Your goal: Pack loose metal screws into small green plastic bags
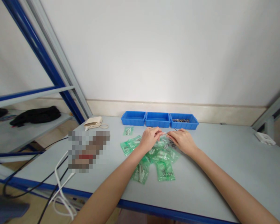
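Over a pile of green plastic bags (165, 171) with screws and white pieces inside, my left hand (150, 137) and my right hand (182, 140) meet, fingertips close together. Each hand is closed in a pinch. A small thin piece shows between the fingertips, too small to name. Loose metal screws (171, 144) lie beside the right fingers, partly hidden by them. Behind the hands stand three blue bins in a row: the left bin (133, 118) and the middle bin (157, 119) show bare insides, and the right bin (184, 121) holds screws.
One green bag (128, 131) lies apart, before the left bin. A cream device (93, 122) with a cord stands at the back left, near a blurred-out object (90, 152) and cables (58, 174). A white adapter (265, 138) sits at the far right. The wall rises behind the bins.
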`<state>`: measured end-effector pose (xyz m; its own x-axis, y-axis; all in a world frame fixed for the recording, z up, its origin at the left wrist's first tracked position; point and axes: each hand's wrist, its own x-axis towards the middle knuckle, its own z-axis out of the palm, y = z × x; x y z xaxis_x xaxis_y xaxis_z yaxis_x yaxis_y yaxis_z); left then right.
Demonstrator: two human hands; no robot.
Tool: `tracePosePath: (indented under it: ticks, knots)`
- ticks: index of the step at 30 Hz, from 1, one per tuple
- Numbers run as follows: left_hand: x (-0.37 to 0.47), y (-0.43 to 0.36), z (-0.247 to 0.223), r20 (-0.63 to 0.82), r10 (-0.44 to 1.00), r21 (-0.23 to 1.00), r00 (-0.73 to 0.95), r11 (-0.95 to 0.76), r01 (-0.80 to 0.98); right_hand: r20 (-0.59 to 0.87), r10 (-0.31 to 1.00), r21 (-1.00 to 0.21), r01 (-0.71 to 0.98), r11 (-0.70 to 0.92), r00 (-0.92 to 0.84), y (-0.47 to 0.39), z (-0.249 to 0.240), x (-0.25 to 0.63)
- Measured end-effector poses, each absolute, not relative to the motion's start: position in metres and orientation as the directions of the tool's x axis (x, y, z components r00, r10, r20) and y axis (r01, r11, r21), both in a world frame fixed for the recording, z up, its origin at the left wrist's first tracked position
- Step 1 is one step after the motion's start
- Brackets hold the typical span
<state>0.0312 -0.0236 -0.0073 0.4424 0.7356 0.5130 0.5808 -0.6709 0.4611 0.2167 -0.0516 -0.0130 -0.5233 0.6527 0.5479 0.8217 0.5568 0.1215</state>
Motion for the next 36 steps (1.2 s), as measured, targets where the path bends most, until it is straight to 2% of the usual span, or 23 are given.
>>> tracePosePath:
  ticks: [3,8,11,15,19,23,29,33,36]
  knots:
    - [0.027,-0.017,-0.009,0.511,0.752,0.462,0.416,-0.649,0.605,0.547,0.682,0.116,0.85,0.513,-0.486,-0.051,-0.014,0.217]
    - [0.01,0.003,-0.018,0.479,0.836,0.454,0.268,-0.497,0.739,0.588,0.718,0.095,0.913,0.396,-0.373,-0.042,-0.009,0.233]
    - [0.0,0.011,-0.025,0.463,0.84,0.362,0.283,-0.471,0.804,0.673,0.692,0.079,0.955,0.285,-0.262,-0.03,-0.004,0.249]
    - [-0.004,0.013,-0.03,0.407,0.833,0.232,0.375,-0.491,0.84,0.759,0.649,-0.006,0.997,0.081,-0.048,-0.012,-0.008,0.266]
    - [-0.003,0.013,-0.032,0.349,0.843,0.142,0.41,-0.48,0.866,0.755,0.647,-0.078,0.994,-0.072,0.106,-0.009,-0.024,0.267]
    - [-0.003,0.014,-0.033,0.346,0.837,0.099,0.424,-0.483,0.87,0.743,0.669,0.003,1.0,0.006,-0.006,-0.016,-0.032,0.257]
    - [-0.007,0.014,-0.034,0.35,0.873,0.107,0.339,-0.397,0.912,0.7,0.684,0.122,0.978,0.171,-0.207,-0.023,-0.032,0.242]
    - [-0.006,0.013,-0.03,0.349,0.873,0.119,0.341,-0.402,0.908,0.663,0.699,0.083,0.954,0.289,-0.269,-0.029,-0.03,0.233]
    - [0.003,0.008,-0.024,0.409,0.824,0.226,0.392,-0.507,0.832,0.633,0.695,0.037,0.911,0.411,-0.34,-0.038,-0.023,0.219]
